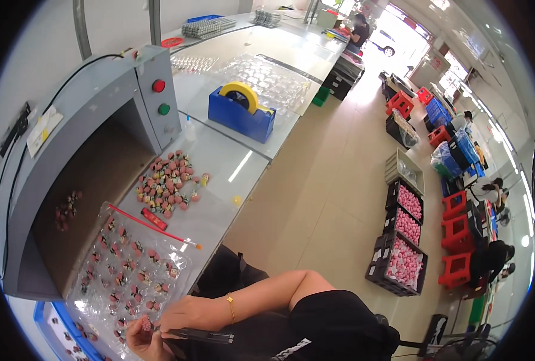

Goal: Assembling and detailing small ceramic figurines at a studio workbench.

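My left hand (140, 338) pinches a small pink strawberry-shaped piece (146, 325) at the near edge of a clear plastic blister tray (177, 265). Many of the tray's pockets hold the same pink pieces. My right hand (190, 314), with a gold bracelet on its wrist, grips dark tweezers (202, 335) that point toward the piece. A loose pile of pink pieces (166, 182) lies farther back on the white table (219, 198). A thin red stick (153, 226) rests across the tray's far corner.
A grey box machine (129, 78) with one red and one green button stands at left. Behind the pile sits a blue tape dispenser (241, 114) with yellow tape. Black crates of pink pieces (403, 246) and red stools (457, 233) stand on the floor at right, where other people sit.
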Action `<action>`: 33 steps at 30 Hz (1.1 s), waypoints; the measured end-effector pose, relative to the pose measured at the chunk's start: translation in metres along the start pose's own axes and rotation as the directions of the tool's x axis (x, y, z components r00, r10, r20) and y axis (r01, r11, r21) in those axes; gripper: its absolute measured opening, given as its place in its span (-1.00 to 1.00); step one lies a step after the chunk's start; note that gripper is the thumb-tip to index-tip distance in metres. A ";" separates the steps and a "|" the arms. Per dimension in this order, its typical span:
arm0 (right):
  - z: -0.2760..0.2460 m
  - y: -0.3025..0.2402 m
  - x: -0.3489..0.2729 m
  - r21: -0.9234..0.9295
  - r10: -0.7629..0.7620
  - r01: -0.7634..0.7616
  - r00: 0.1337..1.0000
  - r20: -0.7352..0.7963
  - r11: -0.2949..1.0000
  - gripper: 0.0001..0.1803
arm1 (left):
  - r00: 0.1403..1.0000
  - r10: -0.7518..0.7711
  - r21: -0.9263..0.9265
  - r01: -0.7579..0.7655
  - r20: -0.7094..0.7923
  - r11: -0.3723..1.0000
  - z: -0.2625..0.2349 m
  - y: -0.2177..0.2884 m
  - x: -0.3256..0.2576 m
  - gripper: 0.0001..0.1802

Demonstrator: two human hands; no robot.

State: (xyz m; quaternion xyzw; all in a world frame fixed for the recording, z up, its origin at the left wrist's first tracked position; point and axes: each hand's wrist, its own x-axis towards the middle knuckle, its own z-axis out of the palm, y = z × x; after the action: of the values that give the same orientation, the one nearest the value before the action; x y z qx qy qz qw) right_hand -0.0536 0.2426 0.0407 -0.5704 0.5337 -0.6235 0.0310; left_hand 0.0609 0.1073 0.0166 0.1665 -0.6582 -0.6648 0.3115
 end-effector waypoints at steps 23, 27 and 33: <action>0.008 -0.004 -0.008 -0.003 -0.013 0.013 0.999 -0.040 1.000 -0.85 | 0.999 0.036 -0.014 -0.036 0.022 0.999 -0.004 -0.004 -0.010 -0.60; 0.012 -0.001 -0.009 -0.020 -0.011 0.010 0.996 -0.093 1.000 -0.85 | 0.999 0.040 -0.019 -0.039 0.032 0.999 -0.003 -0.002 -0.009 -0.60; 0.006 -0.003 -0.007 0.019 0.053 -0.051 0.994 -0.091 0.998 -0.85 | 0.996 0.053 0.009 -0.054 0.074 0.999 -0.002 -0.002 -0.006 -0.60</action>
State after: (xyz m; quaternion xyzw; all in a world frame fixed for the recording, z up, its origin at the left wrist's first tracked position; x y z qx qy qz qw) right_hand -0.0449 0.2450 0.0366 -0.5269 0.5440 -0.6524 0.0277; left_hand 0.0659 0.1095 0.0134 0.1260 -0.6770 -0.6585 0.3037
